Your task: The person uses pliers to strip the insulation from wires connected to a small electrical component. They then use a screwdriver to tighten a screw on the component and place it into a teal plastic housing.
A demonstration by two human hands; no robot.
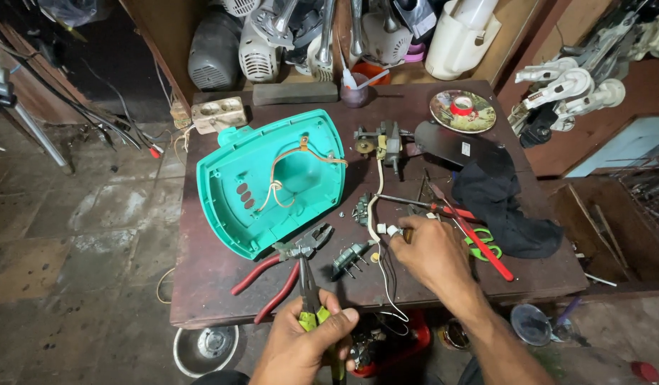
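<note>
L hand [304, 342] clamped round yellow-green handles of needle-nose pliers [308, 285], tips pointing up near teal plastic housing [272, 182]. R hand [425, 249] fingers pinched together on white wire [376, 214] w/ small connectors, mid-table, just right of switch block [349, 258]. Red-handled pliers [286, 267] lying beside, touching needle-nose tips.

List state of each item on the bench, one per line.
left hand: gripping yellow-handled pliers, tips on the table
right hand: pinching white wire
teal housing: open side up, wires inside
red-handled pliers: lying flat, jaws open
small motor: bare, out of the housing
red screwdriver: lying flat
black cloth: crumpled
</note>
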